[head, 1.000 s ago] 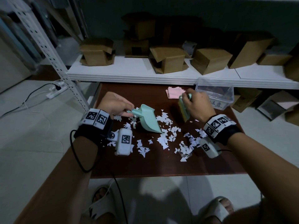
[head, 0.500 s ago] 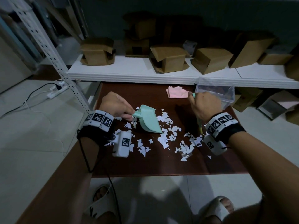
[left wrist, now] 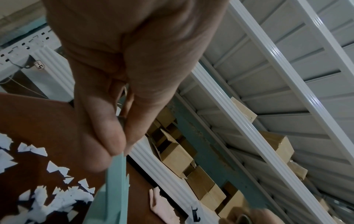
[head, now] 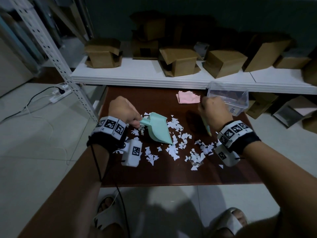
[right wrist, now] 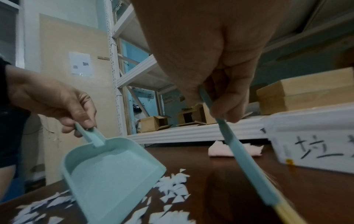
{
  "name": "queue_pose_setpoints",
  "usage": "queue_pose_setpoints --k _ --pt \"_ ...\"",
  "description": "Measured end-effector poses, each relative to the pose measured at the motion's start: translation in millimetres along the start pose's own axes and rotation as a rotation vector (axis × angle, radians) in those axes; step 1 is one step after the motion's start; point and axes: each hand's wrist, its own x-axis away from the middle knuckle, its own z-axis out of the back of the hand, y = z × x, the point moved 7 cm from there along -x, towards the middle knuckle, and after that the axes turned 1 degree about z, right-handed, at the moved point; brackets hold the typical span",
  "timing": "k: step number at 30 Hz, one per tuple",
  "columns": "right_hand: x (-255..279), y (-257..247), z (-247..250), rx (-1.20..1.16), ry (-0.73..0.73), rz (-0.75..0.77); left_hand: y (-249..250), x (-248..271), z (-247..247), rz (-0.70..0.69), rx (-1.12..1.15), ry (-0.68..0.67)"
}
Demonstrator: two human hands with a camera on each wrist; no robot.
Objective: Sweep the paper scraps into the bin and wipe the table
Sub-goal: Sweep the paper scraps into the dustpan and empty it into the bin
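Note:
White paper scraps (head: 173,148) lie strewn over the middle of the dark brown table (head: 154,174). My left hand (head: 126,113) grips the handle of a mint-green dustpan (head: 158,128), which is tilted with its lip down on the table among the scraps (right wrist: 172,191). The dustpan (right wrist: 109,171) looks empty inside. My right hand (head: 213,111) grips the handle of a small mint-green brush (head: 206,127), whose pale bristle end (right wrist: 287,212) points down toward the table right of the dustpan. A clear plastic bin (head: 228,98) stands at the back right.
A pink cloth (head: 188,99) lies at the table's back, left of the bin. A white shelf (head: 154,76) with several cardboard boxes runs behind the table. A perforated metal post (head: 56,55) stands at the left. My sandalled feet are below the front edge.
My right hand has turned the brush from upright near the bin to slanting down toward the table, moving nearer me. The dustpan has stayed about where it was.

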Motion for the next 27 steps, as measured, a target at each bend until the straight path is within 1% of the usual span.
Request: queue_pose_setpoints --k 2,5,7,9,13,17,21,24,26,27 --pt "3.7 -13.7 -8.0 -0.066 -0.019 0.027 2.6 3.3 -3.3 -0.004 -0.006 0.038" --pt "11.6 -37.1 -15.5 -0.171 -0.002 0.081 6.8 3.8 -8.5 -0.028 -0.043 0.097" --pt "15.2 -52.6 -17.1 -0.232 0.023 0.112 9.2 3.0 -14.6 -0.044 -0.053 0.1" --pt "14.2 -62.8 -17.4 -0.303 0.044 0.11 10.9 3.2 -20.0 -0.057 -0.053 0.1" --pt "9.9 -63.7 -18.8 -0.404 0.066 0.05 12.2 3.2 -24.9 -0.067 -0.059 0.106" --pt "7.6 -52.0 -18.1 -0.506 0.086 0.011 7.1 -3.1 -23.6 -0.058 -0.043 0.093" --pt "7.5 -39.1 -16.9 -0.713 0.038 -0.045 -4.7 -12.0 -22.2 -0.037 -0.029 0.039" --pt "7.7 -26.2 -9.7 -0.912 0.047 -0.135 -14.6 -14.7 -22.4 -0.025 0.017 -0.011" --pt "5.9 -10.1 -6.4 -1.064 0.111 -0.253 -21.8 -13.3 -24.1 -0.013 0.018 -0.051" --pt "5.6 -2.3 -3.7 -1.137 0.142 -0.307 -26.9 -12.8 -25.0 0.016 0.036 -0.065"
